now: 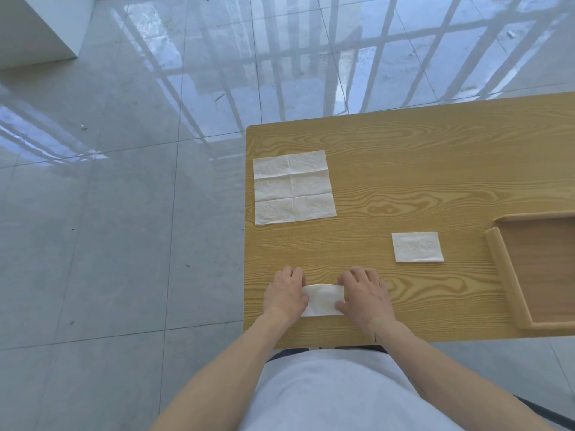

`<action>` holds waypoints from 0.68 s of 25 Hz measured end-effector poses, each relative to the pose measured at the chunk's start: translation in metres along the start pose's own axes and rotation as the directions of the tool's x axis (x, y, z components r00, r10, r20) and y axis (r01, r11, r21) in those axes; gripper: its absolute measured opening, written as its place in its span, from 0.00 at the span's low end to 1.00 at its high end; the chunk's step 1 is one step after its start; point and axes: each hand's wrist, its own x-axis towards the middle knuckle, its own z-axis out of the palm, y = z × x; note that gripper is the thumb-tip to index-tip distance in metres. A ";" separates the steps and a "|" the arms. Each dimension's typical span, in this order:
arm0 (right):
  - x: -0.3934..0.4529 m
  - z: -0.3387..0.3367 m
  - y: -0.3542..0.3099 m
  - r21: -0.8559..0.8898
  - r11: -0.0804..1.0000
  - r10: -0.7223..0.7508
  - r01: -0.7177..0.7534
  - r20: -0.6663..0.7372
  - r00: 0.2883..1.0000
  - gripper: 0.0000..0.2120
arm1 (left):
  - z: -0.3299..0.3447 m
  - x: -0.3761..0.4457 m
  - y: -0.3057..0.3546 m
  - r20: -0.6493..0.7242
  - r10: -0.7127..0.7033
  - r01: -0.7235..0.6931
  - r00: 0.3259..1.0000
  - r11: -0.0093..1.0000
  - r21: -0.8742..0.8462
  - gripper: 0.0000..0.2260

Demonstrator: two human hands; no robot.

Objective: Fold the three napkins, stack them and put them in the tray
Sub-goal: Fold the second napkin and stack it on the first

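A partly folded white napkin (323,300) lies near the table's front edge. My left hand (287,293) presses on its left end and my right hand (364,292) on its right end, so both ends are hidden. Its far edge arches up slightly. A small folded napkin (417,247) rests flat to the right, apart from my hands. An unfolded napkin (294,187) with crease lines lies spread at the table's far left. The wooden tray (504,269) sits at the right edge, partly out of frame, with nothing visible in it.
The wooden table (420,169) ends just left of the unfolded napkin and my left hand, with glossy tiled floor (124,213) beyond. A white block (34,29) stands at the far left. My torso is against the table's front edge.
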 end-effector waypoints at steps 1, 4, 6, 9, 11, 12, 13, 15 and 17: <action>0.001 -0.003 -0.001 0.020 1.000 -0.011 0.011 0.017 1.000 0.18 | -0.001 -0.001 0.000 0.003 0.008 -0.008 1.000 1.000 -0.027 0.09; -0.003 -0.009 -0.006 0.207 0.978 0.007 -0.012 0.022 1.000 0.16 | -0.001 -0.009 -0.005 -0.023 0.066 -0.068 0.998 0.989 -0.131 0.12; -0.009 -0.012 -0.007 0.321 0.947 0.015 -0.005 -0.029 0.999 0.15 | -0.001 -0.015 -0.011 -0.068 0.110 -0.121 0.992 0.974 -0.191 0.13; -0.022 -0.013 -0.005 0.319 0.940 -0.069 0.119 -0.164 0.984 0.13 | -0.003 -0.023 -0.019 -0.137 0.134 -0.165 0.981 0.956 -0.244 0.13; -0.031 -0.011 -0.005 0.302 0.941 -0.090 0.155 -0.219 0.972 0.10 | 0.000 -0.025 -0.023 -0.155 0.136 -0.176 0.978 0.942 -0.285 0.11; -0.034 -0.009 -0.005 0.297 0.943 -0.082 0.148 -0.223 0.971 0.09 | 0.002 -0.026 -0.024 -0.150 0.127 -0.168 0.980 0.937 -0.307 0.09; -0.035 -0.007 -0.005 0.290 0.948 -0.068 0.131 -0.216 0.974 0.09 | 0.003 -0.027 -0.025 -0.135 0.107 -0.146 0.985 0.935 -0.322 0.08; -0.034 -0.001 -0.006 0.286 0.955 -0.022 0.074 -0.181 0.983 0.09 | 0.005 -0.026 -0.026 -0.084 0.053 -0.078 0.995 0.942 -0.327 0.06; -0.029 0.002 -0.007 0.308 0.951 0.034 0.002 -0.113 0.993 0.08 | 0.006 -0.025 -0.025 -0.023 0.005 -0.012 1.000 0.941 -0.338 0.05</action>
